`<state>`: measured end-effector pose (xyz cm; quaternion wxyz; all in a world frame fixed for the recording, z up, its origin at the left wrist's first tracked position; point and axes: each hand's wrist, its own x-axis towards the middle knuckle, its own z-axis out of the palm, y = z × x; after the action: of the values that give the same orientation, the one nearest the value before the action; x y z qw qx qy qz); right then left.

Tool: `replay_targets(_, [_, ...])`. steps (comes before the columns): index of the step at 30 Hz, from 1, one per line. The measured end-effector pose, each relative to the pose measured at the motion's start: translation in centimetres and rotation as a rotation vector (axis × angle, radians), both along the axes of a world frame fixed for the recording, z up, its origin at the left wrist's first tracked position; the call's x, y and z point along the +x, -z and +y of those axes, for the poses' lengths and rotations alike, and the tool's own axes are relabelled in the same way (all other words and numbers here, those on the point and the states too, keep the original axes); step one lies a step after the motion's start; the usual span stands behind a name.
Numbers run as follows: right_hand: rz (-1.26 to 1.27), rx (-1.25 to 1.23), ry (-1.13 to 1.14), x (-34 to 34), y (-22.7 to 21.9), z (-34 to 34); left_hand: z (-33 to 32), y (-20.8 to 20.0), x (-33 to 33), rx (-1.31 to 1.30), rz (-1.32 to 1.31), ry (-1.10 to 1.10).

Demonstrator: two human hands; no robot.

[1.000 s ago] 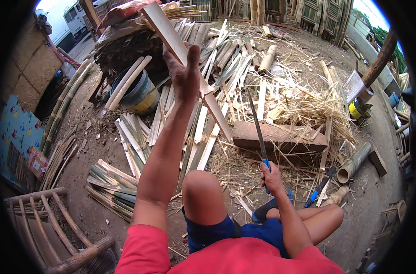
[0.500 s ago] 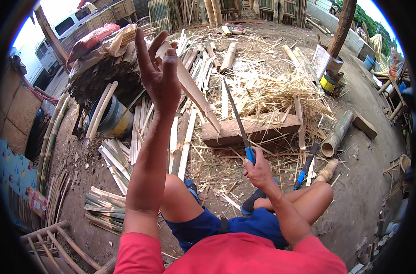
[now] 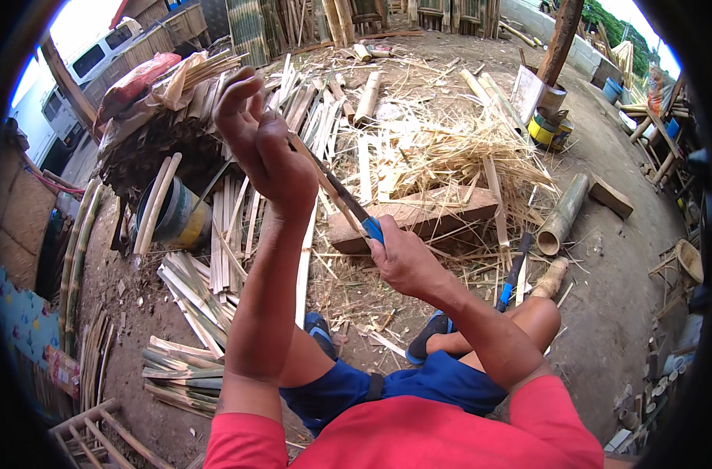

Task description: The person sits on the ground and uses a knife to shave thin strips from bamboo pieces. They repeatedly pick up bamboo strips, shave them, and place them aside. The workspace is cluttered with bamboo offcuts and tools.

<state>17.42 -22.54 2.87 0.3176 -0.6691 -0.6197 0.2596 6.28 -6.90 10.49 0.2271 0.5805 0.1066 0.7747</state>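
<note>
While the dirt ground point(image 3: 606, 305) is strewn with chips and split bamboo, its upper left part is taken up by a tall stack of slats point(image 3: 157, 144), on which a red sack point(image 3: 141, 82) is laid. Farther right, a heap of pale shavings point(image 3: 449, 156) is spread just behind a long reddish-brown block point(image 3: 430, 215). To the right of the block, a bamboo tube point(image 3: 563, 215) is seen lying on its side. At the foot of the stack, two poles are held in a dark bucket point(image 3: 176, 219). Between the left hand point(image 3: 270, 160) and the block's left end, a bamboo slat point(image 3: 330, 191) is slanted, its upper part hidden behind that hand. Along the slat, a knife point(image 3: 348, 197) is laid, its blade pointed up and leftward. By the right knee, a blue-and-black tool point(image 3: 514, 270) is left on the ground. Of the hands, the right hand point(image 3: 410, 262) is closed around the knife's blue handle; the left is raised, its fingers half curled, and whether the slat is gripped cannot be told.
</note>
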Motion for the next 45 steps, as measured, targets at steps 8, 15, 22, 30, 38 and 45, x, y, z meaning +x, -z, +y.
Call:
replay_targets(8, [0.187, 0.29, 0.076, 0.0, 0.9, 1.0, 0.8, -0.3, 0.1, 0.035, -0.039, 0.007])
replay_targets(15, [0.096, 0.203, 0.008, 0.3, 0.5, 1.1, 1.1, -1.0, 0.3, 0.053, -0.058, -0.01])
replay_targets(22, [-0.162, -0.174, 0.088, -0.3, 2.3, 4.0, 2.1, -0.9, 0.7, 0.011, -0.052, -0.047])
replay_targets(30, [0.244, 0.601, 0.013, -0.4, 2.1, 3.1, 3.0, -1.0, 0.4, -0.01, -0.052, -0.17])
replay_targets(38, [0.006, 0.093, 0.041, 0.0, -1.1, 5.4, 3.6, -0.9, 0.3, -0.021, -0.014, -0.17])
replay_targets(45, [-0.275, -0.172, 0.078, -0.7, 2.3, 7.5, 4.4, -1.5, 1.5, 0.031, -0.045, -0.21])
